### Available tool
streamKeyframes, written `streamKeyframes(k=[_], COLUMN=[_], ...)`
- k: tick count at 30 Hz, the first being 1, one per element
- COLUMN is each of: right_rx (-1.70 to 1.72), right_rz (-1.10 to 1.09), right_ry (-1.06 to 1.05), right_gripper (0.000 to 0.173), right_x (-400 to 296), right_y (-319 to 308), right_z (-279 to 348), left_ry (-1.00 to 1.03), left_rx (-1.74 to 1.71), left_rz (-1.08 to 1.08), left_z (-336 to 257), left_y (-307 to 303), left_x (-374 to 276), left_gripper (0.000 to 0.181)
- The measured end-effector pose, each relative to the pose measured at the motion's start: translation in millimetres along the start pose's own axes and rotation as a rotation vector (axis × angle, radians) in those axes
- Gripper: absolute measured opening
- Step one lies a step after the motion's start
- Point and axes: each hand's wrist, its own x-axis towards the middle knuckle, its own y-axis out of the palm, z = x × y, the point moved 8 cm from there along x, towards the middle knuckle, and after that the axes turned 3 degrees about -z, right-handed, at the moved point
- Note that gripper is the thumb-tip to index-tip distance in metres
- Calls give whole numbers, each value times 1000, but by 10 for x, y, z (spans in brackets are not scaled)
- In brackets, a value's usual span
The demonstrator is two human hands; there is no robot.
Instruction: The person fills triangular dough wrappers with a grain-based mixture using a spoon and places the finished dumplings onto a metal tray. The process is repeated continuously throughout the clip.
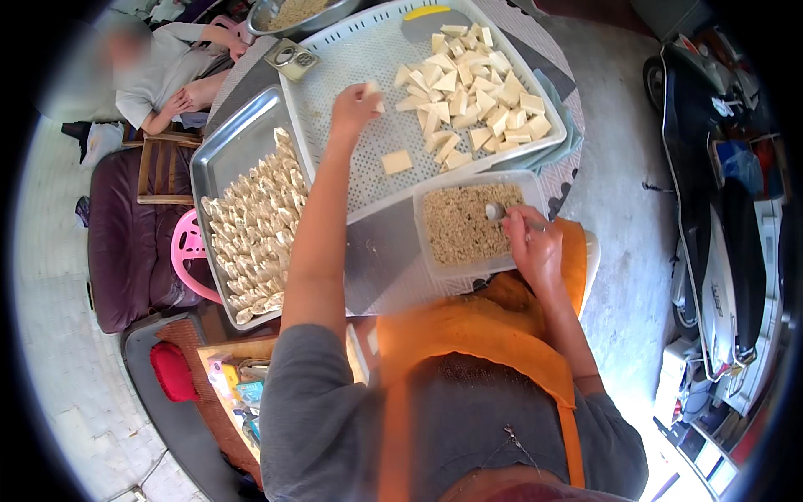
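Observation:
My left hand (356, 113) is over the white perforated plastic tray (339, 63), its fingers closed on a pale piece (374, 95) that is blurred. One flat, pale rectangular piece (396, 162) lies alone on the tray below that hand. To its right is a heap of pale cut pieces (467, 88), many of them triangular or blocky. My right hand (536, 248) grips a metal spoon (495, 211) by the handle. The spoon's tip is over a clear plastic container (433, 267) of crumbly brown filling (464, 226).
On the left, a metal tray (241, 119) holds rows of folded pale dumplings (257, 219). A small scale-like device (292, 59) and a metal bowl (301, 16) stand behind. A seated person (157, 75) is at the far left; a scooter (715, 251) stands at right.

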Motion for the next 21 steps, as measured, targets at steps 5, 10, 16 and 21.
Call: streamKeyframes(k=[5,10,16,21], right_rx=[365,402,84,58], right_rz=[-59,-78,-18,-55], right_ry=[384,205,-292,-376], right_gripper=[17,14,19,15], right_x=[30,51,37,-3], right_y=[-55,-121,-155,-132], right_z=[-144,220,785,897], left_ry=[15,-65,-163,-141], left_rx=[-504,-607,-649,-609], left_rz=[159,283,346,339], left_z=[-515,-830,-689,-648], left_y=[27,597,1004,1046], left_x=[-1070,-1941,-2173,-2196], left_gripper=[26,27,29,35])
